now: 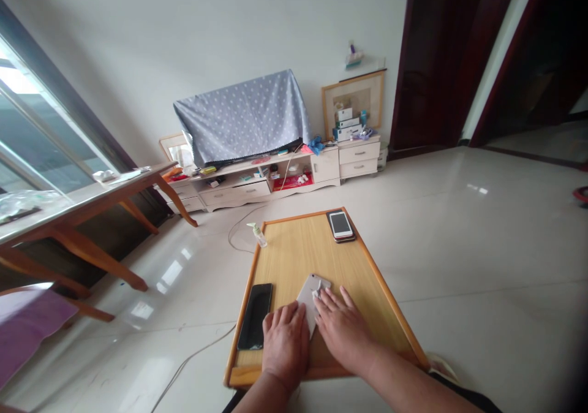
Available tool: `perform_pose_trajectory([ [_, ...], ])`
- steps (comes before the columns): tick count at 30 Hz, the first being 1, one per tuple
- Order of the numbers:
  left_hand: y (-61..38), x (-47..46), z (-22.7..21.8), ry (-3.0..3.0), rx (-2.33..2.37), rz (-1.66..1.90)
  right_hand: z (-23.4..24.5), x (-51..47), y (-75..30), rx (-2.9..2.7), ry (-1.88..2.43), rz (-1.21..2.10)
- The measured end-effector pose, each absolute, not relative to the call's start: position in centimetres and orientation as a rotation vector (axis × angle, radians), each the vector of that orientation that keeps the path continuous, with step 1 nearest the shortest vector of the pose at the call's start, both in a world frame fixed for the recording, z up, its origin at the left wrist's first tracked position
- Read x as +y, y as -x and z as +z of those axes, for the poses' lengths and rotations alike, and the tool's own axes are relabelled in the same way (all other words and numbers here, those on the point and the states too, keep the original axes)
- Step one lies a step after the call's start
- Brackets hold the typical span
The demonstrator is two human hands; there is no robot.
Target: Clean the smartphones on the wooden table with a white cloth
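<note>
Left hand [285, 347] and right hand [343, 330]: grips apart, flat against silver phone [309, 299], 6 o'clock on wooden surface [303, 260].

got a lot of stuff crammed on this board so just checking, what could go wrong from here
The silver smartphone could skid out from under your left hand and right hand. Your left hand is also right beside the black smartphone, which sits along the edge of the wooden board, so a nudge might knock it onto the tile floor. The pump bottle stands at the far corner and could tip off if the board gets bumped.
</note>
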State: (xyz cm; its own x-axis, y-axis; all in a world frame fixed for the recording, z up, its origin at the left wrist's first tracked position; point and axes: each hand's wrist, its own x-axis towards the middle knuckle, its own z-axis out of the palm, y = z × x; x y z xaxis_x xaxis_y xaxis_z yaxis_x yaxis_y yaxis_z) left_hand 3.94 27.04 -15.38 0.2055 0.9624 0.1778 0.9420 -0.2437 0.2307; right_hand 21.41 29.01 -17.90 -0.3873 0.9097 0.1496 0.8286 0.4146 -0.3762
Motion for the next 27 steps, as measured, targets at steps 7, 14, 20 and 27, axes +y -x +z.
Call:
perform_pose_trajectory([
  [7, -3.6, 27.1, -16.0, -2.415, 1.867, 0.436, -17.8, 28.0, -21.5, -2.422, 1.302, 0.425],
  [14, -4.3, 27.1, -15.7, -2.426, 1.899, 0.420, -17.1, 30.3, -23.5, -2.291, 1.486, 0.443],
  [20, -3.7, 27.3, -16.2, -2.477, 1.843, 0.400, -17.6, 29.3, -22.5, -2.341, 1.386, 0.393],
  [27, -3.5, 27.5, -16.9, -2.543, 1.777, 0.424, -17.6, 30.8, -24.1, -2.239, 1.477, 0.402],
])
